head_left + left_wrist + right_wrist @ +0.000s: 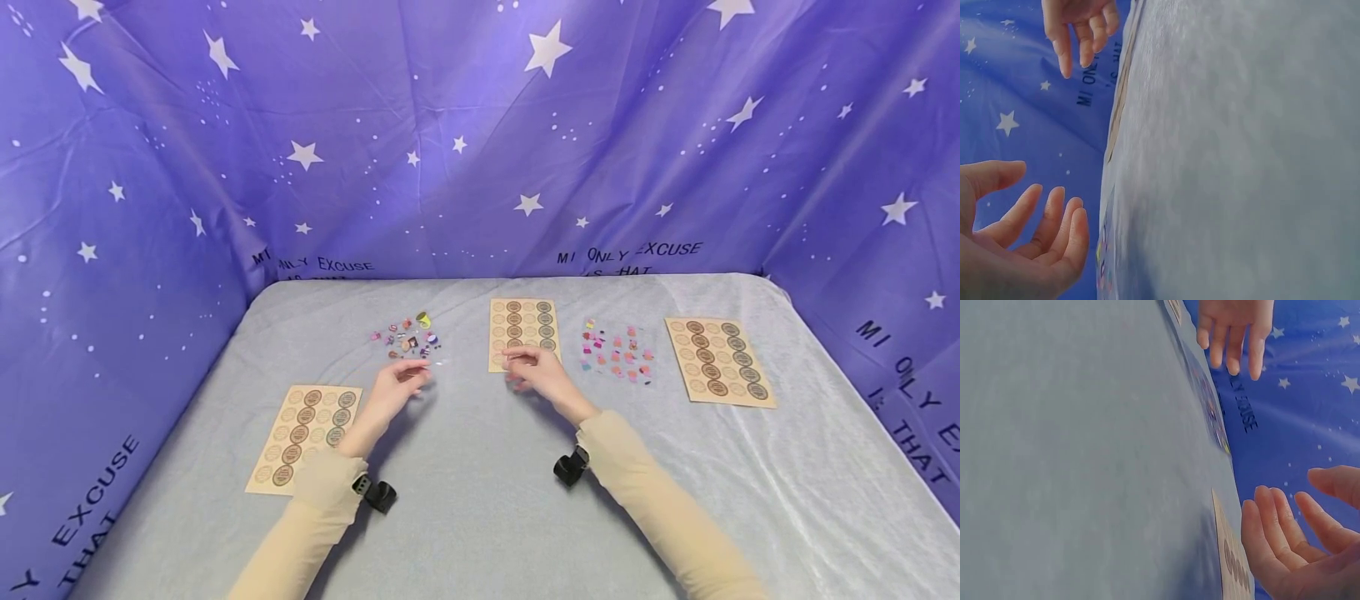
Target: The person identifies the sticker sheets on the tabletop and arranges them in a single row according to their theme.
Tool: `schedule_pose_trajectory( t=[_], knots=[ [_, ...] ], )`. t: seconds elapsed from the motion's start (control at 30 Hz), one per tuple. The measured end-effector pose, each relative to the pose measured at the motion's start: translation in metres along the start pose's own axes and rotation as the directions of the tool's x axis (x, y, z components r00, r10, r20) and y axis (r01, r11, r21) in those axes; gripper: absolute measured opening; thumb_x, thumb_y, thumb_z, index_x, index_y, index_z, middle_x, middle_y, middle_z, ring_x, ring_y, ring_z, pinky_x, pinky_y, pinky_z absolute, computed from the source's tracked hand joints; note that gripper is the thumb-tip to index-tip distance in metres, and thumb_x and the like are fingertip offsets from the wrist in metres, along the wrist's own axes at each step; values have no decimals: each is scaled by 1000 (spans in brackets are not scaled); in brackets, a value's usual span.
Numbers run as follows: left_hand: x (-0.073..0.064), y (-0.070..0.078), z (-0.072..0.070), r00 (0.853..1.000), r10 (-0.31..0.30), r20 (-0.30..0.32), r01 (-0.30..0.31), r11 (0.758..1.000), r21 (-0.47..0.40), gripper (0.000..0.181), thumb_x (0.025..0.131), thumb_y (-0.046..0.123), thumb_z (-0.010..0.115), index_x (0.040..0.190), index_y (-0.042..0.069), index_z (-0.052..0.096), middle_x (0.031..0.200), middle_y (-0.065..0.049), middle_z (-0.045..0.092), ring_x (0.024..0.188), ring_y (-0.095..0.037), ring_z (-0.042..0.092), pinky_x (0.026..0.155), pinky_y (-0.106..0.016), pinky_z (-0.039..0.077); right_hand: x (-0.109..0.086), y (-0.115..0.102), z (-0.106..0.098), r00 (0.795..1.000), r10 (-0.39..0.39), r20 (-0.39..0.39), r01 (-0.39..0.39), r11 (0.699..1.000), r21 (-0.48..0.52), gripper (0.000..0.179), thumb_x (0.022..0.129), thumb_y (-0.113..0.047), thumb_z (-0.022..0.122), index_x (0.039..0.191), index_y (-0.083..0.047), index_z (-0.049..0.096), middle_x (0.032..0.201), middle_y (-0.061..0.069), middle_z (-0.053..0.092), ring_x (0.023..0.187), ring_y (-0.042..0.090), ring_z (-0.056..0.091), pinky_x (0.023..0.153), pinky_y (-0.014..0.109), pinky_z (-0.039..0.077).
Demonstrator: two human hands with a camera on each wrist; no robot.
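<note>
My left hand [395, 390] hovers over the table just below a clear sticker sheet [410, 342] with small colourful figures. Its fingers are loosely bent, and the left wrist view shows nothing between them. My right hand [542, 373] is held up over the lower edge of the middle tan sheet of round stickers [522, 321], overlapping it in the head view. In the right wrist view its fingers [1285, 531] are spread and relaxed, holding nothing. A clear sheet of pink figure stickers [617, 352] lies to the right of this hand.
One tan sheet of round stickers [288, 437] lies at the left, partly under the left forearm in view. Another tan sheet [720, 361] lies at the right. The grey cloth-covered table [472, 517] meets purple star-patterned curtains [480, 167] at the back and sides.
</note>
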State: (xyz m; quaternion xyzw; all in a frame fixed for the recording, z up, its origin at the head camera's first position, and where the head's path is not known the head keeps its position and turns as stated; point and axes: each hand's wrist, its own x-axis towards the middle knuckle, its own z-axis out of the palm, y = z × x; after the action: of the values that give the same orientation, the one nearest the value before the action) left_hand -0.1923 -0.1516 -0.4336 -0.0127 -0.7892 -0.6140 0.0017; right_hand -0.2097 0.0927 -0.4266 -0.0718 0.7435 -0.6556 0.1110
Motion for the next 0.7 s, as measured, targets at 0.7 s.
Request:
schedule_pose_trajectory(
  t=[0.7],
  knots=[
    [27, 12, 51, 991, -111, 68, 116, 991, -66, 30, 83, 4, 58, 111, -7, 57, 102, -20, 61, 90, -24, 59, 75, -35, 52, -2, 4, -38, 979, -13, -205, -7, 995, -98, 36, 82, 3, 49, 116, 14, 48, 95, 25, 56, 76, 24, 60, 68, 31, 54]
  ],
)
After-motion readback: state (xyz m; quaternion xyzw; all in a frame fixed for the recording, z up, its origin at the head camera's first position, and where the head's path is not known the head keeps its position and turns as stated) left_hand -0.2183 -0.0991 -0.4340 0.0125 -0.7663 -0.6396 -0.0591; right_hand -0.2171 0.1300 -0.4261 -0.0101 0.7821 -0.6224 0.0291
